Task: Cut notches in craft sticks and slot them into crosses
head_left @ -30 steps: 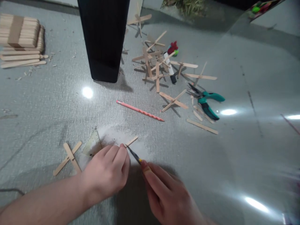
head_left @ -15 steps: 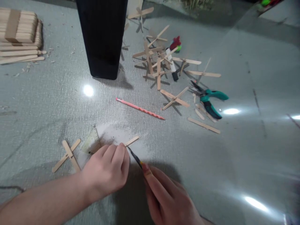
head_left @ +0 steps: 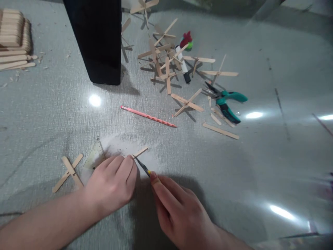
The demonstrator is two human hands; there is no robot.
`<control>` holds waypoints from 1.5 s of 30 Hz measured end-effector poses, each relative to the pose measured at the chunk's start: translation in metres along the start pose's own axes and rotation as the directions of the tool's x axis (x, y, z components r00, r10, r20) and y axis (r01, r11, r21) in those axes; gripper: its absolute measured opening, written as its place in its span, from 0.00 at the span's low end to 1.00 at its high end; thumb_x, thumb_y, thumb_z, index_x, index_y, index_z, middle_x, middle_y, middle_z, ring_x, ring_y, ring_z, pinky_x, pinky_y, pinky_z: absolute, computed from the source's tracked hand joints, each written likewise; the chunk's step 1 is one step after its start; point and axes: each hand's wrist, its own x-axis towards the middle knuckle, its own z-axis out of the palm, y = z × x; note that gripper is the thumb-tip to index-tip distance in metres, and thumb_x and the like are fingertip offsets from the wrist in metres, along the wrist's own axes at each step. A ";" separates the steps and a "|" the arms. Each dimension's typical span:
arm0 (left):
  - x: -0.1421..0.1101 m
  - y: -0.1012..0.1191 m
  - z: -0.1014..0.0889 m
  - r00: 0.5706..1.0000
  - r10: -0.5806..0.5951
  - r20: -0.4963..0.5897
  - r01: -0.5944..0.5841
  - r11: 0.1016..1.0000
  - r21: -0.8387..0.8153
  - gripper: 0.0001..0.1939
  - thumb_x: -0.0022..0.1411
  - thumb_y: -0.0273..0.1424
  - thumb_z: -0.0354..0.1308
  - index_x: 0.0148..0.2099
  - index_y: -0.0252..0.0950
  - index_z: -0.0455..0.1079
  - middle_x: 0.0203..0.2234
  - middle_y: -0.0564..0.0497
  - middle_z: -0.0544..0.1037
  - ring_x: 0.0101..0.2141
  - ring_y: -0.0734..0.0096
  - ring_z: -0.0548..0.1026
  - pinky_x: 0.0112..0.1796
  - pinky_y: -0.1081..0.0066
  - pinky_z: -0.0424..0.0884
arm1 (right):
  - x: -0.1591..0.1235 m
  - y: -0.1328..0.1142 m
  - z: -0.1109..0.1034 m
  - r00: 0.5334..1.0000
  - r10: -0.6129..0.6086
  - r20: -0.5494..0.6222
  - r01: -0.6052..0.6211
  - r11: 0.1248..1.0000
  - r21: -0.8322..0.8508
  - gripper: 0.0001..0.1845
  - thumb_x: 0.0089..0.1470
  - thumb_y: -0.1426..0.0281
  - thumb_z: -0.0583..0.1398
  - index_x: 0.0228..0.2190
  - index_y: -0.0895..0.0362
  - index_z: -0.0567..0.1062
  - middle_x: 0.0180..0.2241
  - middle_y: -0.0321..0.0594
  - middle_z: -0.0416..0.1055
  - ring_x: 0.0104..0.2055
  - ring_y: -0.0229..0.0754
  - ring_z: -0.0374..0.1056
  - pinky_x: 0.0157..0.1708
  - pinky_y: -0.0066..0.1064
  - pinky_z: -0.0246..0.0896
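Observation:
My left hand (head_left: 111, 184) lies knuckles-up on a clear triangular ruler (head_left: 94, 157) and presses down a wooden craft stick (head_left: 141, 151), whose far end pokes out past the fingertips. My right hand (head_left: 179, 211) is closed round a thin dark tool with a yellow band, a small knife (head_left: 142, 166). Its tip touches the stick right beside my left fingertips. A pair of crossed sticks (head_left: 68, 171) lies just left of my left hand.
A pink pencil (head_left: 148, 117) lies beyond the hands. Farther back are several crossed-stick pieces (head_left: 166, 59), a marker (head_left: 182, 66), teal-handled pliers (head_left: 225, 103) and loose sticks (head_left: 220, 131). A black box (head_left: 96, 38) stands at the back left, with a stack of sticks (head_left: 13, 38) at the far left.
Both hands stay on the stick and tool; the view has shifted, so everything sits a little further left and higher. The knife tip still rests at the stick.

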 end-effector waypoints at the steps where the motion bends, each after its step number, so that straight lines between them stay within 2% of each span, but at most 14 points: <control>1: 0.000 0.000 0.000 1.000 0.008 -0.001 -0.008 1.000 -0.001 0.09 0.66 0.16 0.49 0.41 0.25 0.71 0.25 0.48 0.75 0.25 0.65 0.72 0.26 0.66 0.73 | 0.001 0.000 0.000 1.000 -0.003 -0.002 0.003 1.000 -0.006 0.21 0.61 0.82 0.51 0.54 0.67 0.70 0.40 0.53 0.78 0.34 0.43 0.77 0.31 0.33 0.79; 5: -0.001 0.000 -0.001 1.000 0.012 0.002 -0.012 1.000 0.001 0.08 0.65 0.16 0.52 0.40 0.24 0.73 0.25 0.46 0.76 0.25 0.63 0.73 0.24 0.66 0.73 | 0.002 -0.004 0.001 1.000 -0.017 0.010 0.018 0.999 -0.043 0.20 0.60 0.82 0.51 0.53 0.68 0.71 0.40 0.54 0.78 0.34 0.45 0.77 0.31 0.34 0.79; 10: 0.001 0.002 -0.001 1.000 0.000 -0.011 0.001 0.996 0.085 0.04 0.63 0.16 0.57 0.39 0.21 0.74 0.22 0.49 0.73 0.22 0.66 0.71 0.21 0.67 0.71 | -0.007 -0.006 0.002 1.000 -0.021 0.008 0.022 0.996 -0.087 0.21 0.62 0.81 0.50 0.55 0.68 0.70 0.40 0.54 0.78 0.33 0.43 0.76 0.32 0.33 0.79; 20: -0.002 0.002 0.000 1.000 -0.007 -0.012 0.007 0.999 0.035 0.09 0.65 0.16 0.52 0.37 0.25 0.74 0.24 0.46 0.76 0.23 0.63 0.73 0.20 0.65 0.70 | -0.013 -0.003 0.002 1.000 -0.017 0.015 0.017 0.999 -0.042 0.22 0.62 0.81 0.51 0.56 0.68 0.70 0.41 0.54 0.78 0.36 0.43 0.77 0.35 0.33 0.80; 25: -0.002 0.001 0.000 1.000 -0.004 -0.013 0.003 1.000 -0.003 0.11 0.67 0.17 0.49 0.39 0.27 0.72 0.24 0.49 0.75 0.23 0.65 0.71 0.23 0.66 0.71 | -0.006 -0.003 0.000 0.999 -0.013 0.042 0.015 0.999 -0.047 0.23 0.60 0.82 0.51 0.55 0.68 0.71 0.38 0.53 0.78 0.33 0.43 0.77 0.31 0.32 0.79; 29: -0.001 0.002 0.000 0.999 -0.042 -0.023 0.041 0.998 -0.040 0.11 0.68 0.16 0.47 0.42 0.27 0.71 0.25 0.49 0.76 0.24 0.68 0.71 0.26 0.68 0.71 | 0.000 -0.002 -0.002 0.999 -0.023 0.036 0.026 0.997 -0.077 0.23 0.58 0.82 0.50 0.53 0.67 0.72 0.39 0.54 0.79 0.32 0.43 0.77 0.31 0.32 0.80; 33: 0.001 0.003 0.000 0.996 -0.083 -0.010 0.083 0.995 -0.063 0.10 0.69 0.17 0.48 0.41 0.28 0.71 0.23 0.52 0.72 0.22 0.69 0.69 0.24 0.68 0.69 | 0.002 -0.001 -0.002 0.999 -0.035 0.038 0.037 0.997 -0.074 0.22 0.58 0.82 0.50 0.52 0.66 0.73 0.39 0.53 0.79 0.30 0.41 0.76 0.32 0.32 0.80; 40: -0.001 0.005 -0.002 0.997 -0.074 -0.020 0.074 0.997 0.011 0.07 0.68 0.16 0.51 0.42 0.25 0.70 0.22 0.52 0.72 0.22 0.70 0.69 0.23 0.68 0.69 | -0.011 0.001 0.000 0.998 -0.051 0.034 0.054 0.995 -0.087 0.23 0.60 0.81 0.51 0.54 0.67 0.72 0.40 0.54 0.80 0.32 0.42 0.78 0.32 0.30 0.80; 45: -0.002 0.003 0.000 0.997 -0.060 -0.047 0.059 0.998 -0.012 0.10 0.68 0.17 0.48 0.43 0.25 0.70 0.25 0.50 0.74 0.23 0.70 0.70 0.24 0.69 0.71 | -0.019 0.004 0.002 0.997 -0.071 0.016 0.073 0.991 -0.112 0.22 0.59 0.81 0.52 0.54 0.68 0.72 0.41 0.57 0.80 0.34 0.43 0.79 0.33 0.30 0.80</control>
